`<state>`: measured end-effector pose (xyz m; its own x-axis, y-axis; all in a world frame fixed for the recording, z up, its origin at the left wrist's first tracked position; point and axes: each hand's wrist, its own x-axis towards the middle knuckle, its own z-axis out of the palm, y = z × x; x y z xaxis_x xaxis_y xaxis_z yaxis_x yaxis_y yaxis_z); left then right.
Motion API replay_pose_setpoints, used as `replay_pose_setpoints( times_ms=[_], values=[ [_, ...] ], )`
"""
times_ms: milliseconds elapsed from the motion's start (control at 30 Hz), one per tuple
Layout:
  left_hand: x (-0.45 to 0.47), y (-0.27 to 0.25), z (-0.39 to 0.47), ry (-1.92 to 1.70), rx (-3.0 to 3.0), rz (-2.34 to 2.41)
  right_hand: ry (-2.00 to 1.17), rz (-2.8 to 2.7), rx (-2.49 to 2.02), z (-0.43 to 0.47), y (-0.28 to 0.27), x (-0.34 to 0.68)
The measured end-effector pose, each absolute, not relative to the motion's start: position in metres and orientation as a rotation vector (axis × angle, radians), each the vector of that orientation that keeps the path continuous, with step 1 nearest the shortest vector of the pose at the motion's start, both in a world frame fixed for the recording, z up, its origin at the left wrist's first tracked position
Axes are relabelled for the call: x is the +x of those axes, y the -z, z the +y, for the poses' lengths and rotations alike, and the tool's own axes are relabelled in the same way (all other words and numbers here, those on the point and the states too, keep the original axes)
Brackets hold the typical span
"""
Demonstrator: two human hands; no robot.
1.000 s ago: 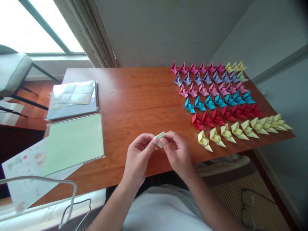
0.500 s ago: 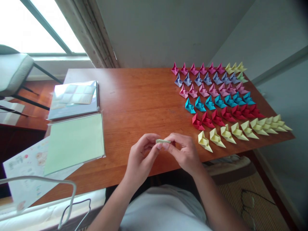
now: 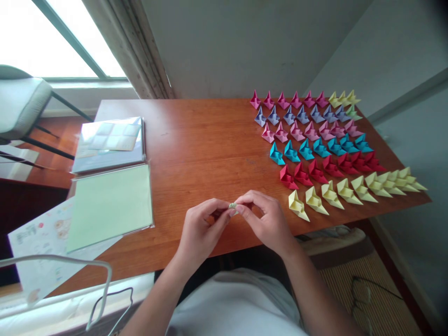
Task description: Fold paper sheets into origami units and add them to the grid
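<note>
Between my fingertips is a small folded piece of pale green paper (image 3: 233, 206), held just above the front part of the wooden table (image 3: 196, 154). My left hand (image 3: 203, 226) pinches its left end between thumb and forefinger. From the other side, my right hand (image 3: 264, 217) grips the right end in the same way. Fingers cover most of the paper, so its exact shape is hidden. To the right of my right hand stands the nearest of several pale yellow folded paper boats (image 3: 297, 205), arranged in a row.
Behind the yellow row are rows of red (image 3: 318, 170), turquoise (image 3: 306, 150), pink (image 3: 297, 131), purple (image 3: 289, 115) and magenta (image 3: 282, 101) paper boats. On the left lie a pack of pale green paper (image 3: 112, 205), another wrapped pack (image 3: 105, 161) and a printed sheet (image 3: 38, 252). A white cable (image 3: 70, 260) crosses the lower left.
My fingertips have closed in on the folded paper, and less of it shows between them. My left hand has shifted slightly; the boats on the table stay put.
</note>
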<state>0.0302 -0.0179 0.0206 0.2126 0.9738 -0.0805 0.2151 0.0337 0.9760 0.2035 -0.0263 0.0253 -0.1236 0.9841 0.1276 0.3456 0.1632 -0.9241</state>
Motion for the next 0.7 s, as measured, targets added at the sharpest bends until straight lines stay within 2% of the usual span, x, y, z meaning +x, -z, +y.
replay_pose_setpoints(
  times_ms=[167,400,700],
  values=[
    [0.032,-0.018,-0.022,-0.942,1.284,1.219,-0.874,-1.6,-1.334,-0.03,-0.026,0.198],
    [0.027,-0.027,-0.018,-0.891,1.687,1.262,-0.991,-1.605,-1.339,-0.03,-0.024,0.2],
    [0.024,-0.02,-0.015,-1.004,1.916,1.228,-0.736,-1.755,-1.304,-0.027,-0.023,0.208]
  ],
)
